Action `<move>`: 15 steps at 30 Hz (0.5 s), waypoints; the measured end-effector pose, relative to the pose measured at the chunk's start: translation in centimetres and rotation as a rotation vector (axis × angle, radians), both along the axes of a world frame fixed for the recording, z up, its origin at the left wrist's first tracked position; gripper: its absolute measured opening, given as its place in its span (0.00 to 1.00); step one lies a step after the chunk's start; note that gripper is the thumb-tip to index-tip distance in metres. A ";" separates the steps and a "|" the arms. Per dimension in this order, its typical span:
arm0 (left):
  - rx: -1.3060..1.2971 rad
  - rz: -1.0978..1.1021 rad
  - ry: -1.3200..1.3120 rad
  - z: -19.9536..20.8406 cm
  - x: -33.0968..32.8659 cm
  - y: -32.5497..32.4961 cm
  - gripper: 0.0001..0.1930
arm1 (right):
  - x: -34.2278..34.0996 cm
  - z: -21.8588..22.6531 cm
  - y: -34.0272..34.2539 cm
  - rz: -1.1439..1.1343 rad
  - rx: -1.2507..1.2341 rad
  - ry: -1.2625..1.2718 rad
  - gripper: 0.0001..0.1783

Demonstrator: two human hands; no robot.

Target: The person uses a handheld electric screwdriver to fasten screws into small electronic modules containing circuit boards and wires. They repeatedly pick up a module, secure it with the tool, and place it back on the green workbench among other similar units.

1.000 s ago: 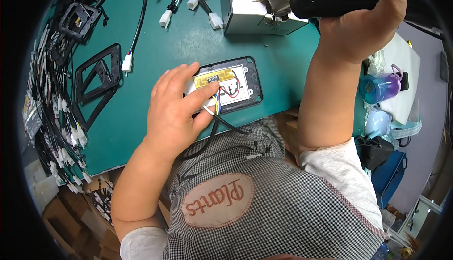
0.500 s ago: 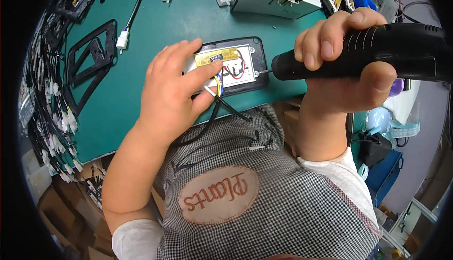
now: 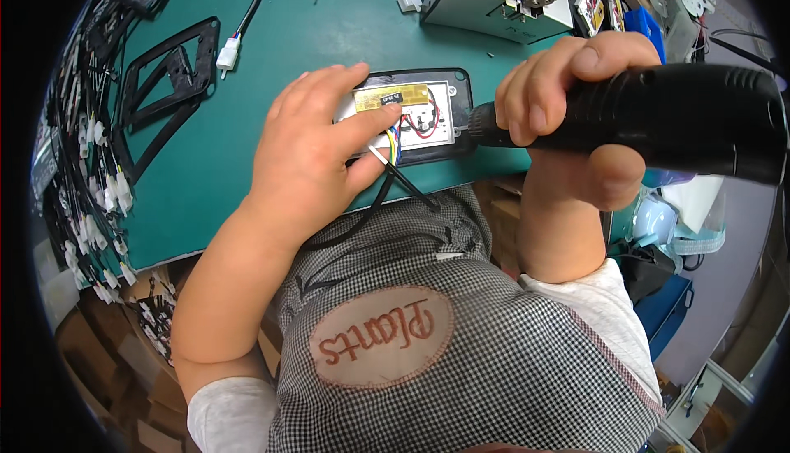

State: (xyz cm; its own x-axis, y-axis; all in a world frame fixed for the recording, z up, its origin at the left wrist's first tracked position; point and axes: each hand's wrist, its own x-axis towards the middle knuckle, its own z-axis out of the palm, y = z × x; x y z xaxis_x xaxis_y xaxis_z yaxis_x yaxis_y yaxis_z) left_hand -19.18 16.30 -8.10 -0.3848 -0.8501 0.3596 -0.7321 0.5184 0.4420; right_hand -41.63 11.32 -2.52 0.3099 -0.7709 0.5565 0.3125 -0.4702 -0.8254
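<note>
Panel housing [image 3: 467, 106] is lying under the left hand [image 3: 300, 144], whose fingers are grasping its left end across both edges. Coloured wires [image 3: 396, 147] are emerging beside that thumb; a snag on the black cable [image 3: 411, 191] hanging nearby could strain their joints. Further right of those fingers, the right hand [image 3: 553, 83] is clenching a black power driver [image 3: 683, 116], its nose sitting at the housing's right edge and hiding the bit. A tilted driver or loosening left fingers could make the bit slip, scarring the white board [image 3: 442, 111]; excess torque might crack its corner lug [image 3: 458, 132]. Beyond both hands' fingers, a metal box [image 3: 494, 9] is standing on the green desk [image 3: 354, 29].
</note>
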 end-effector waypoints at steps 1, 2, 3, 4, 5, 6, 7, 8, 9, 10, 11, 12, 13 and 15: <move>-0.002 -0.003 0.005 0.0 0.0 0.0 0.22 | -0.1 -0.4 -0.8 0.083 -0.037 -0.048 0.38; -0.005 -0.002 0.003 0.0 0.0 0.0 0.22 | -0.1 -0.6 -1.2 0.137 -0.040 -0.068 0.37; -0.008 -0.002 0.002 0.0 0.0 0.0 0.22 | -0.2 -0.7 -1.6 0.193 -0.042 -0.087 0.37; -0.011 -0.001 -0.002 0.0 0.0 -0.1 0.22 | -0.2 -0.7 -1.8 0.219 -0.010 -0.081 0.36; -0.009 -0.004 -0.002 0.0 0.0 -0.1 0.22 | -0.2 -0.7 -2.0 0.245 0.022 -0.075 0.36; -0.008 -0.007 -0.001 0.0 0.0 -0.1 0.22 | -0.2 -0.8 -2.7 0.351 0.013 -0.099 0.34; -0.007 -0.005 -0.002 0.0 0.1 -0.1 0.22 | -0.1 -0.8 -2.7 0.359 0.001 -0.088 0.34; -0.007 -0.002 0.002 -0.1 0.1 0.0 0.22 | 0.0 -0.7 -2.8 0.366 -0.011 -0.076 0.33; -0.008 -0.001 0.007 -0.1 0.0 0.0 0.22 | 0.2 -0.7 -2.8 0.374 -0.023 -0.065 0.33; -0.010 0.000 0.013 -0.1 0.0 -0.1 0.22 | 0.3 -0.6 -2.5 0.319 -0.014 -0.043 0.33; -0.009 0.001 0.016 -0.1 0.0 -0.1 0.22 | 0.3 -0.6 -2.0 0.265 -0.006 -0.021 0.33; -0.008 0.000 0.019 0.0 0.1 0.0 0.22 | 0.3 -0.7 -1.5 0.227 -0.026 -0.007 0.34; -0.009 -0.002 0.022 0.0 0.0 0.0 0.22 | 0.2 -0.8 -1.1 0.186 -0.047 0.008 0.34; -0.013 -0.003 0.021 0.1 0.0 0.0 0.22 | -0.1 -1.1 -0.4 0.144 -0.132 0.019 0.36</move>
